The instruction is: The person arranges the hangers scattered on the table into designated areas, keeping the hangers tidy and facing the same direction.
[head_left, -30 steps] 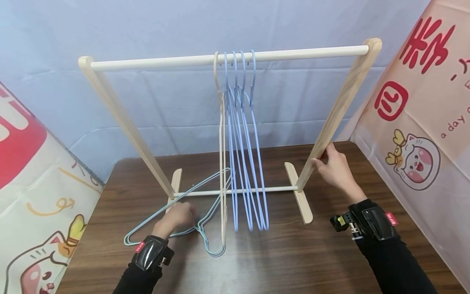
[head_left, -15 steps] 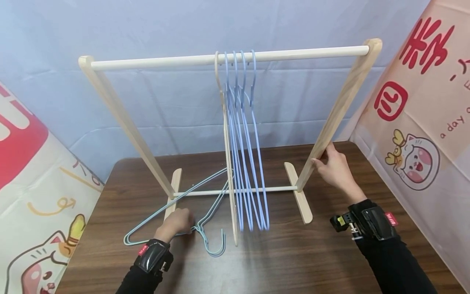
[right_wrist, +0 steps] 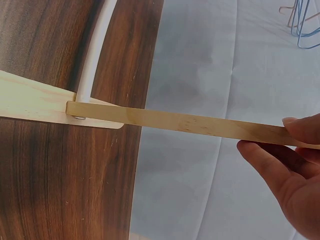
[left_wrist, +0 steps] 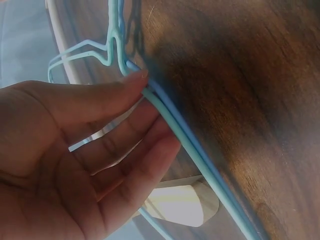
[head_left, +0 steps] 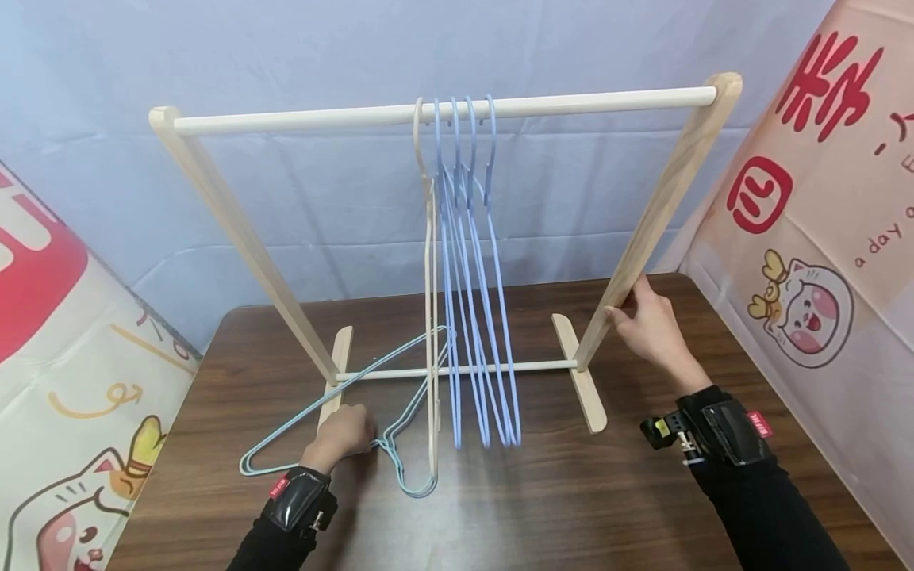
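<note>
A wooden clothes rack [head_left: 286, 121] stands on the table. From its top rail hang a cream hanger [head_left: 429, 262] and several blue hangers [head_left: 489, 285], close together near the middle. Two light-blue hangers [head_left: 300, 416] lie stacked on the table at the rack's left foot, hooks toward the front. My left hand [head_left: 345, 434] pinches them near the hook's neck, with thumb and fingers around the teal wire [left_wrist: 187, 142] in the left wrist view. My right hand [head_left: 653, 327] grips the rack's right upright [right_wrist: 195, 124] between thumb and fingers, low on the post.
The rack's lower crossbar [head_left: 531, 367] joins two wooden feet, the right foot [head_left: 589, 400] among them. A brown wood-grain table [head_left: 543, 515] lies beneath. Pale blue cloth [head_left: 571, 206] hangs behind, and printed cartoon cloths [head_left: 807, 309] stand at both sides.
The cream hanger swings right, then back left to hang over the hooks of the lying hangers. My left hand shifts slightly toward me; my right hand keeps its hold on the upright.
</note>
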Tool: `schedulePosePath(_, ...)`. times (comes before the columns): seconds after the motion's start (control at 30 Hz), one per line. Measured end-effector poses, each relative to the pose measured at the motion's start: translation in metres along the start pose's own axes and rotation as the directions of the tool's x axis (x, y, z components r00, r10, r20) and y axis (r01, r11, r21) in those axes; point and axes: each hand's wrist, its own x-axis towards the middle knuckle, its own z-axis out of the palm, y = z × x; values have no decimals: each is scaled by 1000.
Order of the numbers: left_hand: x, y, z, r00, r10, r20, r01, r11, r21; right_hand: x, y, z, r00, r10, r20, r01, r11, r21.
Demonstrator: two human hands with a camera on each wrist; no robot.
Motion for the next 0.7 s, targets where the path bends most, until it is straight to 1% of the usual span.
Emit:
schedulePosePath(0.13, -1, 0, 0, 1000, 1, -8, -1, 1000, -1, 0, 0, 0, 1000, -8, -3, 8, 1000, 2)
schedulePosePath(0.27, -2, 1, -1, 999, 13, -31, -13, 1000, 11, 1, 0, 0, 1000, -10, -3, 10, 1000, 3)
schedulePosePath(0.43, -2, 2, -2, 998, 13, -61, -12, 1000, 29, 1, 0, 0, 1000, -5, -2, 6, 1000, 5)
schedulePosePath(0.6, -5, 3, -6, 995, 46, -93, -43, 999, 32, 0, 0, 0, 1000, -5, -5, 5, 1000, 1)
schedulePosePath(0.7, -6, 3, -9, 993, 47, -105, -43, 998, 35, 0, 0, 1, 1000, -7, -6, 7, 1000, -2)
